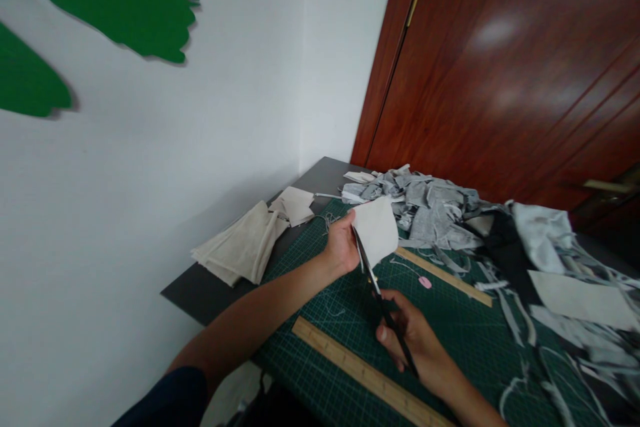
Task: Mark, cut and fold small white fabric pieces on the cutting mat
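My left hand [343, 245] grips a piece of off-white fabric [379, 227] by its left edge, lifted above the green cutting mat [320, 300]. In my right hand [407, 333] is a pair of black-handled scissors [373, 280], pointing up and away from me. Their blades lie along the left edge of the fabric, close to my left fingers. Whether the blades are apart or closed on the cloth is hard to make out. A narrow strip of cloth hangs at that edge beside the blades.
Wooden rulers [370, 377] [445, 275] lie on the mat, with a small pink piece [425, 282] near the farther one. Stacked cream cloth [245, 243] sits at the left table edge. Grey scraps [435, 207] pile along the back, by a wooden door [500, 80]; more cloth [583, 297] spreads right.
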`<action>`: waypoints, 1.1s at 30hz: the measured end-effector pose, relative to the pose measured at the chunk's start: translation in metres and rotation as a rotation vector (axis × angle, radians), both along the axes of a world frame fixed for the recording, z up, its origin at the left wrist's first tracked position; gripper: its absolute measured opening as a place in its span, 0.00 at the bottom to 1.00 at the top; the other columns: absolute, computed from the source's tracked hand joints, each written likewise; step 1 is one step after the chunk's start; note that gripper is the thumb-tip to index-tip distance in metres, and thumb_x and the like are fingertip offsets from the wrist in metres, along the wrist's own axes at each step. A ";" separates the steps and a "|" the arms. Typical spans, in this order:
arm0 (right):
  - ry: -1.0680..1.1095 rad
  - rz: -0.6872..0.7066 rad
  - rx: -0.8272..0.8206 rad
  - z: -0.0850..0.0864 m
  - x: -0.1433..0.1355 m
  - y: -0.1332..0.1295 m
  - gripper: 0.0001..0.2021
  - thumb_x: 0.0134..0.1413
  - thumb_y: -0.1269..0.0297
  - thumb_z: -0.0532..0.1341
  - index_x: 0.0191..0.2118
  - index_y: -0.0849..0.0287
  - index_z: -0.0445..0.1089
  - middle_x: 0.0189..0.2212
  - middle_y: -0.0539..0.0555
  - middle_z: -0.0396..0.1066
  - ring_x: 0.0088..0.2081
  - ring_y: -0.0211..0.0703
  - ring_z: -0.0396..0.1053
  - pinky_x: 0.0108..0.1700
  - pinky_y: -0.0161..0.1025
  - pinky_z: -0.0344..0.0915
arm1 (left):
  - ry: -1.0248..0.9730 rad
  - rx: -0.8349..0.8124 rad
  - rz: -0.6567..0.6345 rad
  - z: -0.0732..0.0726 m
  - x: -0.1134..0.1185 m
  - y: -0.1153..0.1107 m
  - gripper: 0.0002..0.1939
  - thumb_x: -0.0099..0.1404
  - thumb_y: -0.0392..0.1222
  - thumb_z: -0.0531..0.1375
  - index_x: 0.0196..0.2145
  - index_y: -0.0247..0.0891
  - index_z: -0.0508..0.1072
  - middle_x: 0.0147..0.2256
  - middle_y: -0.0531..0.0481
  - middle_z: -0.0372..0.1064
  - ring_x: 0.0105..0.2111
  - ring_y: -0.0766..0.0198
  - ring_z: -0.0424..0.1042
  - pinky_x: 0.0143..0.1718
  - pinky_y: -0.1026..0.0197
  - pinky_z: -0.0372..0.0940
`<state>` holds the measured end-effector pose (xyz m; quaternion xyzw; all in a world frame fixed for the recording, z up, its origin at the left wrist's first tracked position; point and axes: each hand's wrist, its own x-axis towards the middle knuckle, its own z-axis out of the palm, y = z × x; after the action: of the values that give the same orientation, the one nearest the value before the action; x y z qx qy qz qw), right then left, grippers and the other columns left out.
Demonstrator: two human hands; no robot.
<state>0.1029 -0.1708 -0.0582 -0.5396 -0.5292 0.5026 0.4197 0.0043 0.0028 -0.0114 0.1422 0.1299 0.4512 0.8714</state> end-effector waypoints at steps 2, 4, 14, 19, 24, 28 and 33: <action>0.005 -0.003 0.000 -0.001 -0.001 0.000 0.35 0.50 0.33 0.67 0.51 0.58 0.61 0.20 0.40 0.58 0.16 0.28 0.50 0.16 0.27 0.50 | -0.001 0.005 -0.002 0.000 0.000 0.000 0.22 0.71 0.45 0.55 0.55 0.30 0.75 0.42 0.39 0.81 0.45 0.46 0.80 0.56 0.44 0.66; 0.018 -0.007 0.001 -0.002 -0.001 0.000 0.35 0.51 0.34 0.67 0.51 0.57 0.61 0.20 0.39 0.57 0.16 0.28 0.50 0.16 0.27 0.51 | -0.008 0.020 -0.007 0.001 -0.001 0.000 0.22 0.71 0.46 0.54 0.54 0.30 0.76 0.42 0.39 0.81 0.45 0.46 0.80 0.56 0.45 0.66; 0.042 -0.008 -0.005 -0.002 -0.003 -0.002 0.35 0.52 0.35 0.67 0.52 0.57 0.60 0.20 0.39 0.57 0.16 0.28 0.49 0.16 0.27 0.52 | 0.004 0.011 0.011 0.005 -0.001 -0.002 0.21 0.72 0.47 0.53 0.52 0.30 0.77 0.43 0.39 0.81 0.46 0.46 0.79 0.55 0.45 0.67; 0.048 -0.015 0.003 -0.009 -0.001 -0.001 0.33 0.53 0.37 0.67 0.53 0.57 0.61 0.20 0.39 0.56 0.17 0.29 0.50 0.16 0.27 0.52 | 0.003 0.002 0.014 0.005 -0.001 -0.002 0.21 0.71 0.47 0.54 0.53 0.31 0.76 0.43 0.39 0.81 0.47 0.45 0.79 0.57 0.43 0.66; 0.038 -0.026 -0.009 -0.008 0.000 -0.001 0.34 0.52 0.37 0.68 0.53 0.58 0.62 0.19 0.38 0.56 0.16 0.29 0.50 0.16 0.28 0.53 | -0.003 0.007 0.016 0.004 -0.001 -0.001 0.22 0.71 0.47 0.54 0.54 0.30 0.76 0.43 0.38 0.81 0.47 0.45 0.79 0.56 0.44 0.67; 0.048 -0.041 -0.021 -0.004 -0.003 -0.001 0.35 0.50 0.36 0.68 0.52 0.57 0.63 0.19 0.39 0.55 0.16 0.30 0.50 0.16 0.28 0.54 | -0.013 0.010 0.020 0.001 0.000 -0.001 0.23 0.70 0.47 0.56 0.56 0.30 0.75 0.43 0.38 0.81 0.47 0.45 0.79 0.56 0.44 0.67; 0.053 -0.042 -0.026 -0.004 -0.004 -0.001 0.35 0.49 0.36 0.69 0.52 0.57 0.63 0.17 0.38 0.55 0.16 0.29 0.50 0.16 0.28 0.53 | -0.026 0.021 0.021 -0.002 0.001 0.001 0.23 0.70 0.47 0.56 0.56 0.31 0.75 0.45 0.38 0.81 0.48 0.44 0.79 0.56 0.43 0.66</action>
<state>0.0987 -0.1714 -0.0622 -0.5423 -0.4999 0.5149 0.4370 0.0057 0.0036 -0.0130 0.1442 0.1150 0.4635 0.8667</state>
